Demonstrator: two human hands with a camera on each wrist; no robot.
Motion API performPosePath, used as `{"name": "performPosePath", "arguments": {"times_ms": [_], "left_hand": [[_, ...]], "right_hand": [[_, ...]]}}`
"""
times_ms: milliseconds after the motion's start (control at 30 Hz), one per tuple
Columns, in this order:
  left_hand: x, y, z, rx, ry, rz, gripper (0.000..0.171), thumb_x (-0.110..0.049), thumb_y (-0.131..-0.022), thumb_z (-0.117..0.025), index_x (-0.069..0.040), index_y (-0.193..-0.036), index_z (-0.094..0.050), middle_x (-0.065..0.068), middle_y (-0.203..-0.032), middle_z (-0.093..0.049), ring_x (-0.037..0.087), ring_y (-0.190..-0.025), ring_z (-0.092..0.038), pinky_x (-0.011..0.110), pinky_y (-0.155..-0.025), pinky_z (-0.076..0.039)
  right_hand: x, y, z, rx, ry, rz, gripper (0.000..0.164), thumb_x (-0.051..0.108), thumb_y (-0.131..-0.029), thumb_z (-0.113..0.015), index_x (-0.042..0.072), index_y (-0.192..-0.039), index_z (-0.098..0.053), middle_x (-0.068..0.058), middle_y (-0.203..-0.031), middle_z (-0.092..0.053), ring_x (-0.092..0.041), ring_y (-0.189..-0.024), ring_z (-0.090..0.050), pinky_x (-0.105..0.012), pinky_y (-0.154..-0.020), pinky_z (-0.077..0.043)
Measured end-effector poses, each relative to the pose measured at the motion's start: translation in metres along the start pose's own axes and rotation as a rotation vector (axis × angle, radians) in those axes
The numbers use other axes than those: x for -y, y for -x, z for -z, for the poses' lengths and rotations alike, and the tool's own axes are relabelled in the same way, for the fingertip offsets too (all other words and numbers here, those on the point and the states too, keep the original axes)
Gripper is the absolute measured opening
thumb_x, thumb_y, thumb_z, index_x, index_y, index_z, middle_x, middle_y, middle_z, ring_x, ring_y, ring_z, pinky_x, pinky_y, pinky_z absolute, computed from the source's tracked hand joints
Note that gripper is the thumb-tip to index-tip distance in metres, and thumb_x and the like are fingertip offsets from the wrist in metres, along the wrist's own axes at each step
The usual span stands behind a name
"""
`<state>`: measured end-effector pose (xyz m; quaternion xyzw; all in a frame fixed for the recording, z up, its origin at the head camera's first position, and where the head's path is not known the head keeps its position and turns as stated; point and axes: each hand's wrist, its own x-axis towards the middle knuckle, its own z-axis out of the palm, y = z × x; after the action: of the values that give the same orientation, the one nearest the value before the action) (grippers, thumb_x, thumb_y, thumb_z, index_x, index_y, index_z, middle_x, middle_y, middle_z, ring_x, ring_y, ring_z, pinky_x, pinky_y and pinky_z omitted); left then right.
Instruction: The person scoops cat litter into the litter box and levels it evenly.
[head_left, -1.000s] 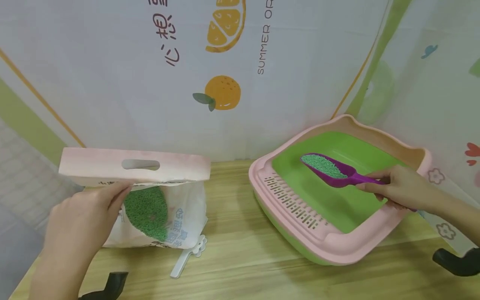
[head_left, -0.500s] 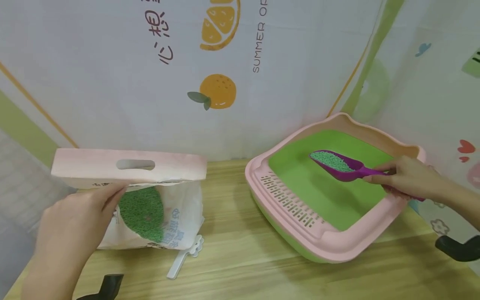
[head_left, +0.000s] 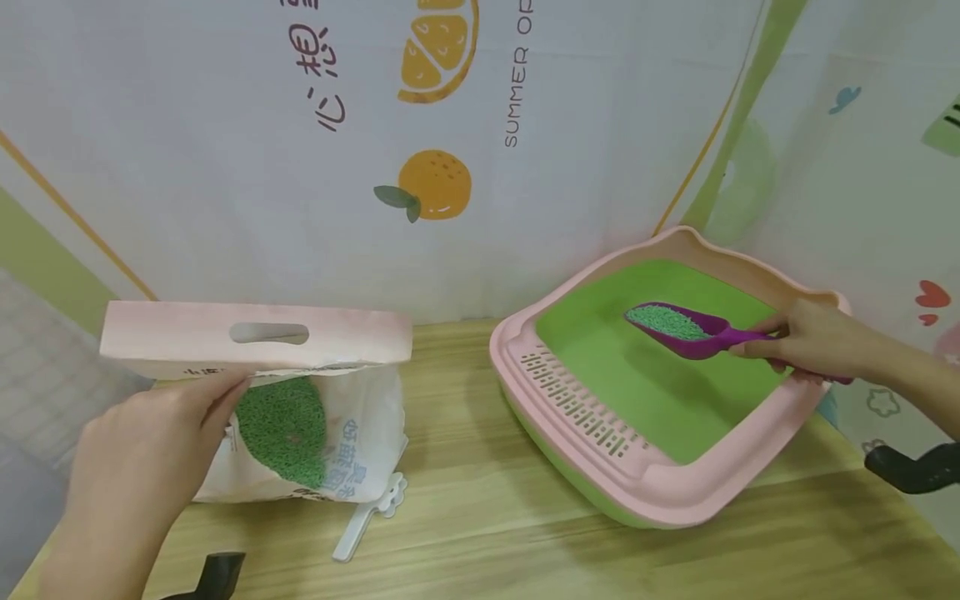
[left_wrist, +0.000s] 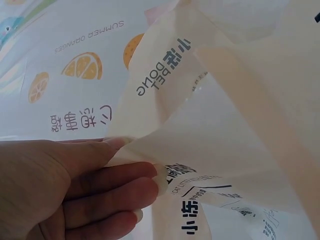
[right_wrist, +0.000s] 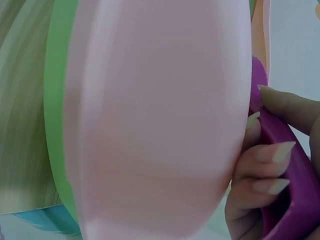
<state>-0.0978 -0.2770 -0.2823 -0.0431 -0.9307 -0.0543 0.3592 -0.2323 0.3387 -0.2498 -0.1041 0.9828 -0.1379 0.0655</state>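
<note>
My left hand (head_left: 146,446) pinches the edge of an opened cat litter bag (head_left: 367,425) at the left. Green pellets (head_left: 288,429) show through the bag's front, and a pink carton-like top with a handle slot spans its upper edge. In the left wrist view, thumb and fingers pinch the bag's pale film (left_wrist: 175,135). At the right, my right hand (head_left: 821,337) grips the handle of a purple scoop (head_left: 693,337) heaped with green pellets. The scoop hangs level over the green inside of a litter box (head_left: 712,483) with a pink rim. Fingers curl round the handle (right_wrist: 282,145) in the right wrist view.
A small white slotted scoop (head_left: 360,525) lies on the wooden table (head_left: 450,533) beside the bag. The litter box has a slotted step on its left side. A printed curtain (head_left: 600,167) stands behind everything. Black curved parts intrude at the lower left and right.
The right hand with the loaded scoop has shifted slightly right and up over the litter box. The left hand keeps its pinch on the bag; the head view has moved a little.
</note>
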Motion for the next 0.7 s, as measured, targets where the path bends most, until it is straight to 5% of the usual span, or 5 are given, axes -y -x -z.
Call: {"name": "performPosePath", "arguments": {"times_ms": [700], "left_hand": [[0.001, -0.001, -0.001, 0.001, 0.02, 0.007, 0.019, -0.012, -0.088, -0.076, -0.016, -0.106, -0.077, 0.01, -0.051, -0.051, 0.022, -0.041, -0.034, 0.038, -0.038, -0.02]], "right_hand": [[-0.013, -0.012, 0.012, 0.12, 0.057, 0.001, 0.034, 0.047, -0.092, -0.071, 0.014, -0.095, -0.073, 0.002, -0.059, -0.057, -0.01, -0.041, -0.048, -0.03, -0.042, -0.043]]}}
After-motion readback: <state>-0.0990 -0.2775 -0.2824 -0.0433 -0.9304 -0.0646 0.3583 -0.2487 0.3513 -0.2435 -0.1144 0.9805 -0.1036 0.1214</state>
